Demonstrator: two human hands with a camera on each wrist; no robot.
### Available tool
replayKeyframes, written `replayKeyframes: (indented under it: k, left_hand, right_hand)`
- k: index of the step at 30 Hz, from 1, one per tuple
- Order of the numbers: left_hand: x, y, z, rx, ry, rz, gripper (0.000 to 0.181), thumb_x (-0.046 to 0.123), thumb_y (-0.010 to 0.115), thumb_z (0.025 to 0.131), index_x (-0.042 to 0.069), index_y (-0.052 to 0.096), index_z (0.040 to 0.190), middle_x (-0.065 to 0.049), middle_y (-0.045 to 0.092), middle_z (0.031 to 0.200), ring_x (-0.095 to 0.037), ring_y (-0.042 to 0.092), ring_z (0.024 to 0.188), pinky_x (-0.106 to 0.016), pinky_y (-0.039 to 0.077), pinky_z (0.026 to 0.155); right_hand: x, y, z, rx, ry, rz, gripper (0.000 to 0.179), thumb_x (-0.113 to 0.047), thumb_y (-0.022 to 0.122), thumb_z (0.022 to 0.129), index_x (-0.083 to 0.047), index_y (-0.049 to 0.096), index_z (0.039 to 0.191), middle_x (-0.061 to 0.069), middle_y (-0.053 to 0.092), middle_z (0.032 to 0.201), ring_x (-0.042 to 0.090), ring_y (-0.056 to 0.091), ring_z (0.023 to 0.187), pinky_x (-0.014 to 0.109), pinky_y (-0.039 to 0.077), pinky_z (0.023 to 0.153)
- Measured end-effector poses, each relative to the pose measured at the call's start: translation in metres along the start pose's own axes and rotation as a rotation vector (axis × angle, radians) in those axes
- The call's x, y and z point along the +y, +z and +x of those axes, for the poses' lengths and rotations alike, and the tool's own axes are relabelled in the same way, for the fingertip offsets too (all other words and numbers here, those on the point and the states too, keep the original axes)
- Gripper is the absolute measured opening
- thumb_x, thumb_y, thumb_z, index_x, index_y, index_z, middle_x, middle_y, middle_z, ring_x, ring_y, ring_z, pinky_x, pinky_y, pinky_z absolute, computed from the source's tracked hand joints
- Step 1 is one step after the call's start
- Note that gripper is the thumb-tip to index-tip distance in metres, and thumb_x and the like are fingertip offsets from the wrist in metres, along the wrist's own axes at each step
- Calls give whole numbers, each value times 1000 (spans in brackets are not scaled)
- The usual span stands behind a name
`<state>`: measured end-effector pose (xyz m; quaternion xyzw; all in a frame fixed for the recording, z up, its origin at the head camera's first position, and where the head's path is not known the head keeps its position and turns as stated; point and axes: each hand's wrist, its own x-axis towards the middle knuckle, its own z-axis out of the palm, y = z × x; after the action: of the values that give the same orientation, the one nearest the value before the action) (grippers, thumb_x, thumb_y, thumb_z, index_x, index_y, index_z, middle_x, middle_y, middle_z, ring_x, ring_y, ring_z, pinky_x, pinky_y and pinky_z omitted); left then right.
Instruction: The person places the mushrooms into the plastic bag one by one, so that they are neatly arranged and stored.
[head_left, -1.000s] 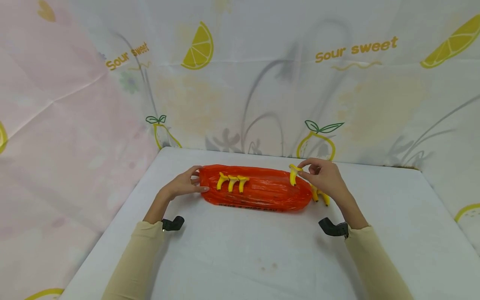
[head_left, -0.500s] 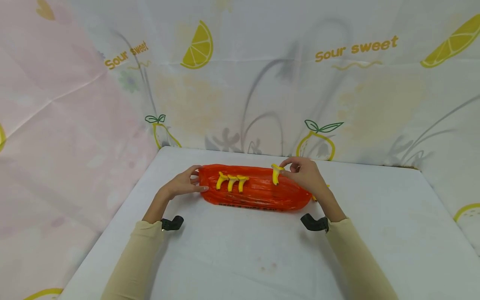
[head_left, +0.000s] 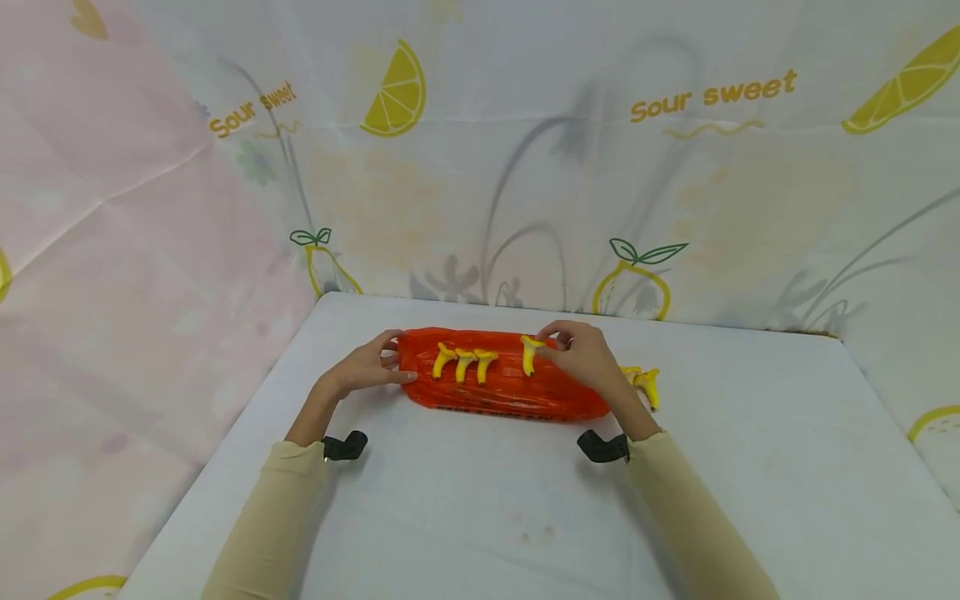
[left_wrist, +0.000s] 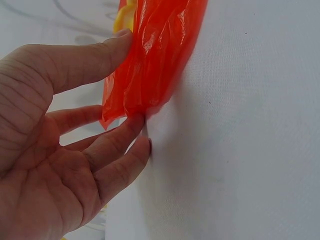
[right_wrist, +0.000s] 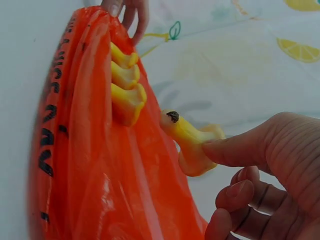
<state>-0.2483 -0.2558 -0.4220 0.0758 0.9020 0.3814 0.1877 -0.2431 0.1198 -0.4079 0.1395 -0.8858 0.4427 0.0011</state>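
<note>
A long red plastic bag [head_left: 504, 398] with black print lies on the white table. My left hand [head_left: 366, 367] holds its left end, with the thumb [left_wrist: 95, 62] on one side and fingertips at the bag's edge. Three yellow trumpet-shaped mushrooms [head_left: 465, 367], chanterelle-like, lie side by side on the bag's left half. My right hand [head_left: 587, 358] pinches another yellow mushroom [head_left: 530, 357] by its flared cap, over the bag to the right of that row. In the right wrist view this mushroom's dark-tipped stem [right_wrist: 174, 119] points towards the row.
More yellow mushrooms [head_left: 649, 388] lie on the table [head_left: 750, 433] by the bag's right end, partly behind my right forearm. A fabric backdrop [head_left: 525, 167] printed with lemons rises behind the table's back edge, and another pinkish side drape [head_left: 112, 275] hangs at left.
My right hand has moved left over the bag with the pinched mushroom, from its right end towards the row of three. My left hand has stayed at the bag's left end.
</note>
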Motion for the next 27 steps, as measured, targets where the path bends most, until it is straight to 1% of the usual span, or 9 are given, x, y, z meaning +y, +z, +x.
replayKeyframes:
  k: [4,13,22,27]
  left_hand:
    - [0,-1,1,2,-4,6,88,37,76,85,7,26,152,-26,36,149,-44,42,133,-57,43,101]
    - [3,0,1,2,-9,10,88,38,76,85,9,27,151,-25,35,149,-43,41,133,-55,45,100]
    - [1,0,1,2,-12,9,88,38,76,85,8,26,152,-26,35,150,-43,41,133,-56,43,101]
    - [0,1,1,1,-6,4,88,37,76,85,8,26,151,-26,34,150,-44,41,133,-56,43,101]
  right_hand:
    - [-2,7,3,-8,1,1,16,-18,74,88,-11,71,102,3,42,64,18,37,52,28,29,48]
    - [-5,24,7,2,0,-68,14,-20,72,89,-14,71,102,1,40,59,16,33,47,26,23,44]
    - [-5,39,9,-7,44,-126,15,-21,72,89,-15,72,103,1,43,60,18,39,50,27,25,45]
    - [-4,44,10,-15,53,-145,16,-21,72,89,-15,72,103,1,42,61,18,38,50,26,24,45]
